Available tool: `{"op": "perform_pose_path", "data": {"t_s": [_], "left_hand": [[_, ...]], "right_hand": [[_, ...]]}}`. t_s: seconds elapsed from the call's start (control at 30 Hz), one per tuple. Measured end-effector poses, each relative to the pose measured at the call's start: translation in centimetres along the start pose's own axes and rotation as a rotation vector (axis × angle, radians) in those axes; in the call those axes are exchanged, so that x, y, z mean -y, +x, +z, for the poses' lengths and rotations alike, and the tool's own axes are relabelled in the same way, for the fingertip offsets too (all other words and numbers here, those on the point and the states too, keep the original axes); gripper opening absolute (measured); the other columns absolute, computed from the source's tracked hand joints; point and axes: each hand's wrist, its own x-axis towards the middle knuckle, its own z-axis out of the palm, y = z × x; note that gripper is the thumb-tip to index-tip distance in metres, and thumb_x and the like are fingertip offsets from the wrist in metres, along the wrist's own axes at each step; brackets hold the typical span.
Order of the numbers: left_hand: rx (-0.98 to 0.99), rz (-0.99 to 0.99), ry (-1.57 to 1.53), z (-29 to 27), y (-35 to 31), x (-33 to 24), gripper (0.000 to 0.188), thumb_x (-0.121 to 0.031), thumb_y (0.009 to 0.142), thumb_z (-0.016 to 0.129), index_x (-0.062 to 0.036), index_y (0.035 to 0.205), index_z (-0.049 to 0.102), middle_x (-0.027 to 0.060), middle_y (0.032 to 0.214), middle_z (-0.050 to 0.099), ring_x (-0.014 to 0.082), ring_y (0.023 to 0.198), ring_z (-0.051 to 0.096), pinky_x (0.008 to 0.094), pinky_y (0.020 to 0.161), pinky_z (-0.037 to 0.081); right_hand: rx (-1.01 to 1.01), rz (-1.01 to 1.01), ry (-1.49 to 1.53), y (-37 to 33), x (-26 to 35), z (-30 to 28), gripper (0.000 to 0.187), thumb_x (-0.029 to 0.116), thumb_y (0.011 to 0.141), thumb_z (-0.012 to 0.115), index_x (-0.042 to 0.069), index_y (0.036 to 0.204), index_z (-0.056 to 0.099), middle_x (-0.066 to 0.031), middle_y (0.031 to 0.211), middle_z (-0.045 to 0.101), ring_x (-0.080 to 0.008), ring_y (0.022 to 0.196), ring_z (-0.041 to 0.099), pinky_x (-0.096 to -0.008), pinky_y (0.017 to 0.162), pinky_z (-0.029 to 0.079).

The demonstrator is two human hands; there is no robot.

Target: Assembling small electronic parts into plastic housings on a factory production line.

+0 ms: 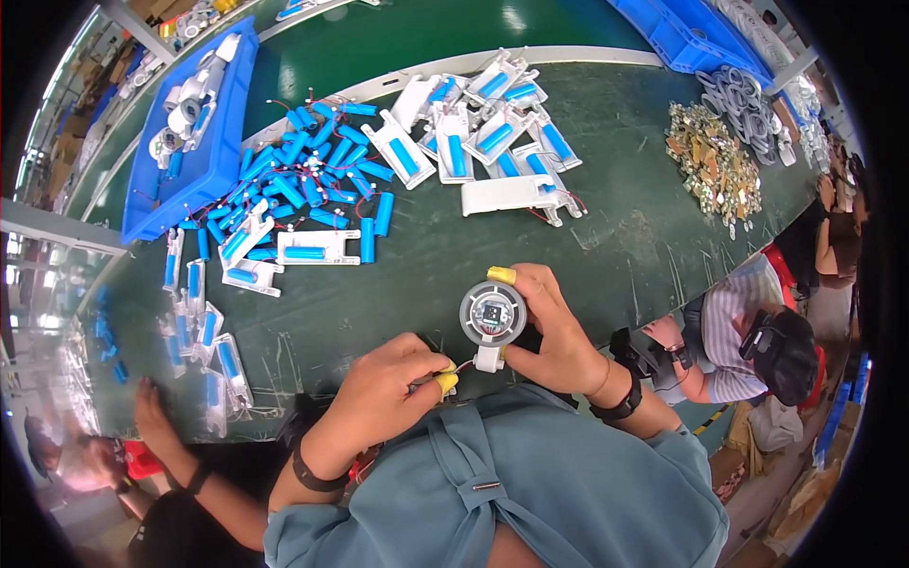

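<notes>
My right hand [559, 331] holds a round grey-and-white device head [518, 317], its open face upward with a small circuit board [492, 312] inside. A short white neck [490, 359] points from the ring toward my body. Close by on its left, my left hand [383, 383] pinches a thin wire [464, 364] that leads to the neck; whatever else lies in those fingers is hidden. Yellow wraps cover fingertips on both hands. Beyond them on the green table lie white handle shells [511, 195] fitted with blue cylindrical cells.
Loose blue wired cells [308, 170] are heaped beside a blue bin [222, 170] of white parts. Small metal pieces [710, 166] and grey rings [739, 104] lie far right. Co-workers sit on both sides; one's arm [204, 483] reaches onto the table at left.
</notes>
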Motion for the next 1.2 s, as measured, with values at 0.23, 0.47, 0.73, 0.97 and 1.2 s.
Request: {"op": "perform_pose_path", "data": {"t_s": [0.23,0.47,0.73,0.97,1.2], "left_hand": [[0.066,-0.100,-0.732,-6.2,-2.7,0.9,0.021,-0.010,0.081,0.069,0.0042,0.096,0.067,0.0135,0.097,0.064,0.0212,0.087,0.060,0.0313,0.077,0.046],[-0.536,-0.103,-0.661,-15.4,-10.0,2.1,0.025,-0.021,0.079,0.067,0.0021,0.089,0.065,0.0100,0.088,0.060,0.0185,0.081,0.056,0.0280,0.072,0.042],[-0.829,0.077,-0.635,-24.5,-14.2,8.2,0.033,-0.031,0.083,0.062,0.0002,0.094,0.059,0.0079,0.092,0.055,0.0169,0.083,0.052,0.0278,0.078,0.040],[-0.831,0.131,-1.009,-19.6,-7.2,5.8,0.043,-0.023,0.085,0.061,0.0066,0.115,0.054,0.0130,0.104,0.061,0.0221,0.099,0.059,0.0334,0.091,0.046],[-0.242,-0.051,-1.026,-12.7,0.2,-0.7,0.032,-0.024,0.090,0.057,0.0020,0.109,0.058,0.0074,0.101,0.061,0.0149,0.087,0.056,0.0278,0.075,0.044]], "right_hand": [[0.106,0.176,0.509,1.4,2.9,3.3,0.078,-0.014,0.075,0.063,0.002,0.143,0.029,-0.0086,0.130,0.039,-0.0208,0.124,0.047,-0.0365,0.102,0.044],[0.309,0.099,0.442,2.5,2.6,3.9,0.069,-0.013,0.078,0.061,0.005,0.140,0.035,-0.0108,0.124,0.045,-0.0224,0.112,0.058,-0.0332,0.091,0.051],[0.281,0.184,0.314,3.1,1.8,4.2,0.054,-0.009,0.084,0.060,0.003,0.134,0.044,-0.0075,0.115,0.054,-0.0163,0.103,0.062,-0.0275,0.087,0.050],[0.230,0.281,0.474,3.9,2.8,4.5,0.061,-0.008,0.086,0.056,0.004,0.141,0.034,-0.0103,0.125,0.050,-0.0197,0.116,0.056,-0.0298,0.091,0.049],[0.125,0.103,0.924,8.2,5.0,4.0,0.060,0.018,0.101,0.044,0.004,0.152,0.015,-0.0132,0.146,0.038,-0.0232,0.132,0.043,-0.0385,0.104,0.041]]}}
